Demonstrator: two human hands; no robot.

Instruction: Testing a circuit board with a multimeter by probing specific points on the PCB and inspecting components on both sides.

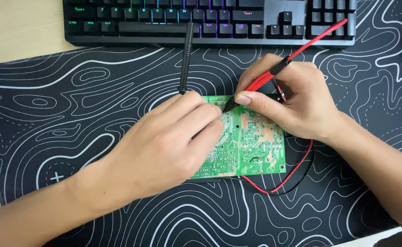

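Left hand (164,142): our fingers close around the black probe (186,57), resting over the green circuit board (251,146).
Right hand (292,98): our fingers pinch the red probe (265,80), its tip touching the board's upper edge.
Board: flat on the patterned mat (73,114) covering the desk.
Behind: a backlit keyboard (210,20); red and black leads (279,185) loop below the board.

Two hands, two test probes (one black (186,57), one red (265,80)), one green circuit board (256,146), one keyboard (210,20), one desk mat (73,114).

Bright, even light; soft shadows; sharp focus.
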